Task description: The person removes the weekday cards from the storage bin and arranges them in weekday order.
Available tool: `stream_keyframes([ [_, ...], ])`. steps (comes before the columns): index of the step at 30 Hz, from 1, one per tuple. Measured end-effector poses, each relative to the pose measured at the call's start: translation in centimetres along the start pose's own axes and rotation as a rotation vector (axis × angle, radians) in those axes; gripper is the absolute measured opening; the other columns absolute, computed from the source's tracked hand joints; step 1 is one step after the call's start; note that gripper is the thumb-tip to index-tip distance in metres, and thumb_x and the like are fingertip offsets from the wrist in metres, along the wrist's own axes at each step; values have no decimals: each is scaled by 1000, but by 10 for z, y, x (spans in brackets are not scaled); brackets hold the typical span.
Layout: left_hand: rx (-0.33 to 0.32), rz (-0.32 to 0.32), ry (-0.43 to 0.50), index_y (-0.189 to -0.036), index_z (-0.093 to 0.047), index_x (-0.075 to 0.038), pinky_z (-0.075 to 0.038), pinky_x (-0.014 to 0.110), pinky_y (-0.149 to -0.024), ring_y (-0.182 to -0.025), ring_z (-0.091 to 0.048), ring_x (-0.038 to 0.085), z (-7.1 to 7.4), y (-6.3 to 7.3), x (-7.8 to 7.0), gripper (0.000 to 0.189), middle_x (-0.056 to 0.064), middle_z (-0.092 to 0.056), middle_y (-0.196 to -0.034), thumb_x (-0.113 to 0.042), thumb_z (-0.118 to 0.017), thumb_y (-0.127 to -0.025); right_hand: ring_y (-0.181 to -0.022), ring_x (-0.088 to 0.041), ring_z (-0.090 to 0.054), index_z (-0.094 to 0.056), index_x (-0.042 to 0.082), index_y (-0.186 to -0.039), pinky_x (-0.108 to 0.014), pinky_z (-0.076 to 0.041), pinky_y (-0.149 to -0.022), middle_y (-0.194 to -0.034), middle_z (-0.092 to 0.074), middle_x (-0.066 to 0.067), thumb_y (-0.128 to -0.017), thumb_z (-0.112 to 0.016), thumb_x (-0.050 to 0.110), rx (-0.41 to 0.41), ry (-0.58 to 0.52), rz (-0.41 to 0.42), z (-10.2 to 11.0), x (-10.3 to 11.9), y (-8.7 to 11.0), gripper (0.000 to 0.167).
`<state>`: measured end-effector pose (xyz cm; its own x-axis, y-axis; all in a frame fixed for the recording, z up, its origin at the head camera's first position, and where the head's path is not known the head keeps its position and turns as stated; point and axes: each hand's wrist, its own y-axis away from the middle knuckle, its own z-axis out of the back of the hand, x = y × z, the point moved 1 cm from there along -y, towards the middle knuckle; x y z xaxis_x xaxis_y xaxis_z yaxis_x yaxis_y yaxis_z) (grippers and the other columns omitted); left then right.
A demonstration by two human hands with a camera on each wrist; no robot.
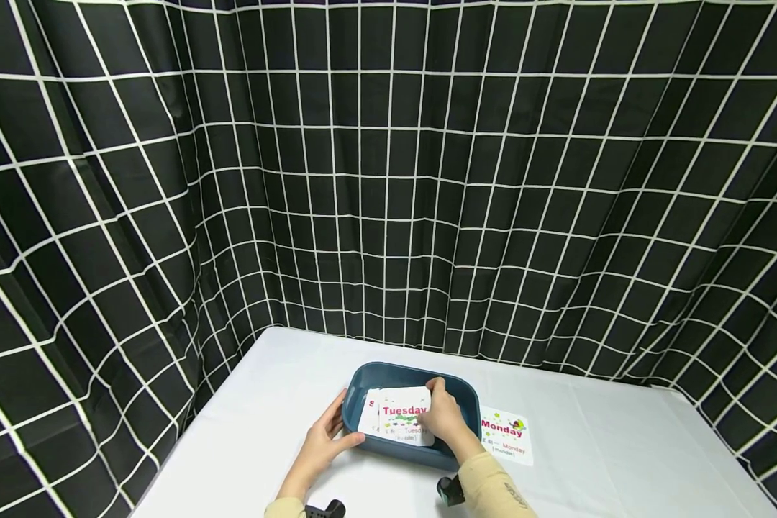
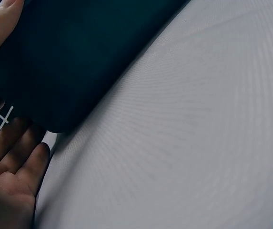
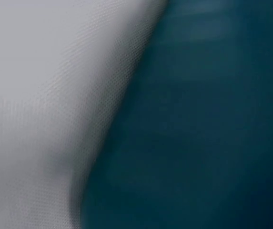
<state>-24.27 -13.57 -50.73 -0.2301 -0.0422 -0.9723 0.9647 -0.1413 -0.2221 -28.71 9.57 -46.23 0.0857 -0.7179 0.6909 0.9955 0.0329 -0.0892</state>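
Note:
A dark blue plastic bin [image 1: 395,451] sits near the table's front, with white printed flashcards inside it. My right hand [image 1: 445,417] reaches into the bin and pinches the Tuesday flashcard [image 1: 401,424] at its right edge. Behind that card, another flashcard [image 1: 370,414] shows only part of a red word. At the bin's left end, my left hand [image 1: 324,437] holds the corner, with the thumb along the front and fingers at the side. The left wrist view shows the bin [image 2: 79,57] from outside with the lower fingers loosely extended. Only the bin's wall [image 3: 188,119] fills the right wrist view, without fingers.
A Monday flashcard [image 1: 506,436] lies on the white-covered table [image 1: 596,432], just right of the bin and partly hidden by it and the right arm. Black curtains with a white grid [image 1: 388,180] hang behind the table and at both sides.

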Motion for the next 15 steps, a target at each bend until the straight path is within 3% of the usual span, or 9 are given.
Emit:
stream_keyframes([
  [7, -7, -6, -10, -144, -27, -1, -33, 39, -104, -125, -38, 39, 0, 2, -1, 83, 27, -41, -134, -7, -74, -77, -67, -20, -52, -42, -4, -120, -34, -48, -56, -85, -57, -11, -72, -74, -6, 24, -51, 49, 7, -2, 6, 57],
  [15, -14, -3, -6, -144, -28, -1, -32, 40, -105, -125, -38, 40, 0, 2, -2, 82, 27, -42, -134, -6, -75, -77, -72, -19, -52, -44, -5, -122, -31, -47, -58, -87, -54, -8, -74, -68, -9, 9, -153, 95, 15, -3, 11, 55],
])
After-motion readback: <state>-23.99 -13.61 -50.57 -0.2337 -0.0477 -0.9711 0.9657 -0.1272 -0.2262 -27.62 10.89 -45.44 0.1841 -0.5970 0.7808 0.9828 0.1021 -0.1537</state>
